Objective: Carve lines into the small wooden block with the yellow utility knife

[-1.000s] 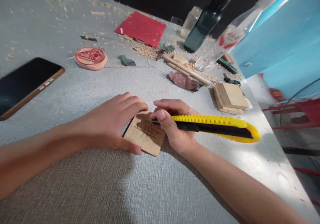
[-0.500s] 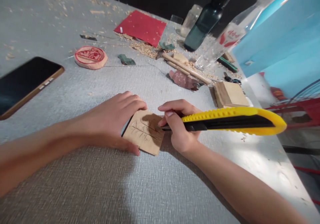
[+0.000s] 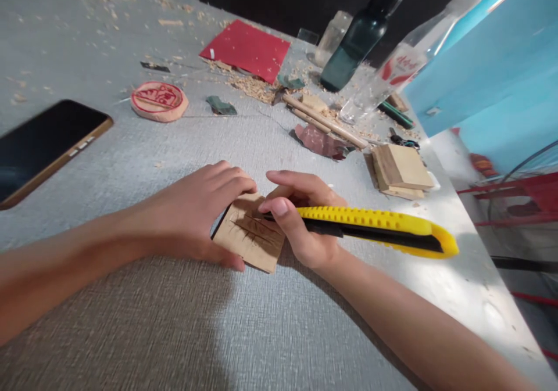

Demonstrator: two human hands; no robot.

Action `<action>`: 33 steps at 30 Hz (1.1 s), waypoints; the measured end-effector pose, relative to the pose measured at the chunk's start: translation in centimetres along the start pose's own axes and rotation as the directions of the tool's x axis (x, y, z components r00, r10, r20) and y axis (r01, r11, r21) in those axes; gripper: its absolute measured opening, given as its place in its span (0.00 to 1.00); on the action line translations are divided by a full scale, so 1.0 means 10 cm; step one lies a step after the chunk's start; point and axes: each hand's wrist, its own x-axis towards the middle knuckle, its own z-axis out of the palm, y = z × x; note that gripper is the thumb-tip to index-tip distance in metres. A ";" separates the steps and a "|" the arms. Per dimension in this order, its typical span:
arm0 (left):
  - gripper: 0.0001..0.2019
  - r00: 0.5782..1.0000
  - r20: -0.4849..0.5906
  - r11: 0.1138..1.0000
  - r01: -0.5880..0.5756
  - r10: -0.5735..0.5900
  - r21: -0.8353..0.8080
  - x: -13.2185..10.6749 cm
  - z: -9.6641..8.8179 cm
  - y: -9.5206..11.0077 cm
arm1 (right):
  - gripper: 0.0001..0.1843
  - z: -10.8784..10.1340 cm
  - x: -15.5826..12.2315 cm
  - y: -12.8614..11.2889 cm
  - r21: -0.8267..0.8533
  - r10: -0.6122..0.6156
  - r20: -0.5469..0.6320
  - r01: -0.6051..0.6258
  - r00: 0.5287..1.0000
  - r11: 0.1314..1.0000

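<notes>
We see a small square tile [image 3: 257, 243] of pale wood lying flat on the desk [image 3: 131, 321], towards its near side and between the two hands. Its top face bears thin dark scored lines, a stem with strokes branching off it (rather like a twig), and the far part lies in the shadow of the fingers. The left hand [image 3: 196, 216] grasps the tile by its left side, fingers laid over the far edge and thumb pressed at the near edge. The right hand [image 3: 305, 228] is clenched around a yellow knife [image 3: 383, 223] with a black strip along it. Its front end meets the tile's face under the fingertips, where we cannot make out the blade. The handle juts out to the right.

The desk is grey with a woven texture, strewn with shavings [image 3: 253, 86] on its far side. On it lie a phone [image 3: 43, 147], a round stamp [image 3: 159, 100] carved in red, a red sheet [image 3: 246, 48], sticks [image 3: 326, 122], stacked blocks [image 3: 401, 167], a dark bottle [image 3: 357, 48] and a clear bottle [image 3: 401, 68]. A blue board [image 3: 492, 60] stands at the right, and the room behind is dark.
</notes>
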 end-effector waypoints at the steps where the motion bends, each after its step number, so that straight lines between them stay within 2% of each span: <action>1: 0.47 1.000 -0.003 1.000 0.000 0.000 0.001 0.00 0.00 0.00 | 0.17 0.00 0.01 0.00 -0.006 -0.005 0.007 0.005 1.000 1.000; 8: 0.47 1.000 0.002 1.000 -0.006 0.006 0.002 0.00 0.00 0.00 | 0.09 0.00 0.04 -0.09 -0.109 0.023 -0.010 -0.024 1.000 0.994; 11: 0.48 1.000 0.001 1.000 -0.005 0.005 0.009 0.01 0.00 0.00 | 0.08 -0.02 0.00 -0.08 -0.125 0.009 -0.067 -0.017 0.998 0.992; 15: 0.48 1.000 -0.004 1.000 -0.004 0.005 0.014 0.02 0.00 0.00 | 0.10 -0.03 -0.04 0.01 -0.077 0.019 -0.145 -0.031 0.989 0.997; 20: 0.48 1.000 0.000 1.000 -0.013 0.013 0.026 0.02 0.00 0.01 | 0.06 0.01 -0.04 0.06 0.030 0.009 -0.170 -0.004 0.985 1.000; 22: 0.47 1.000 0.003 1.000 -0.014 0.014 0.026 0.01 0.00 0.01 | 0.07 0.02 -0.02 0.05 0.060 0.007 -0.154 0.002 0.988 0.998; 28: 0.47 1.000 -0.013 1.000 -0.008 0.008 0.022 0.00 0.00 0.01 | 0.18 0.00 0.03 -0.01 0.025 -0.015 0.020 0.014 1.000 1.000; 33: 0.48 1.000 -0.013 1.000 -0.009 0.009 0.024 0.00 0.00 0.01 | 0.13 0.01 0.06 -0.05 -0.001 0.000 0.031 0.000 1.000 1.000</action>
